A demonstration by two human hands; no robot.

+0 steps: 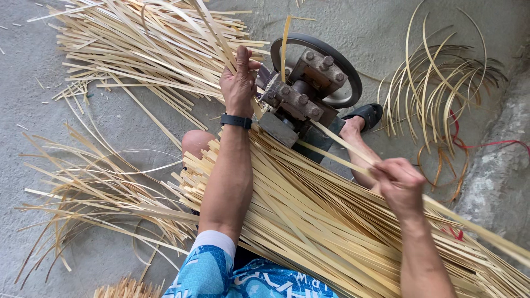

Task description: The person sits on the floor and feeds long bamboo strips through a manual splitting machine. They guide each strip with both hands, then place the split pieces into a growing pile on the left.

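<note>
My left hand [239,83] reaches forward and pinches pale bamboo strips [221,49] right beside a rusty metal splitting machine [301,99] with a grey wheel [342,60]. A black watch [236,121] sits on that wrist. My right hand [398,182] grips a flat bamboo strip [337,144] that runs from the machine back past my wrist. A thick bundle of bamboo strips [309,215] lies across my lap under both forearms.
A big heap of split strips [143,44] covers the concrete floor at upper left, thinner curled slivers [94,193] at left. Curved strips [436,88] with a red cord [486,144] lie at right by a rough stone edge [497,182]. My sandalled foot [364,116] rests beside the machine.
</note>
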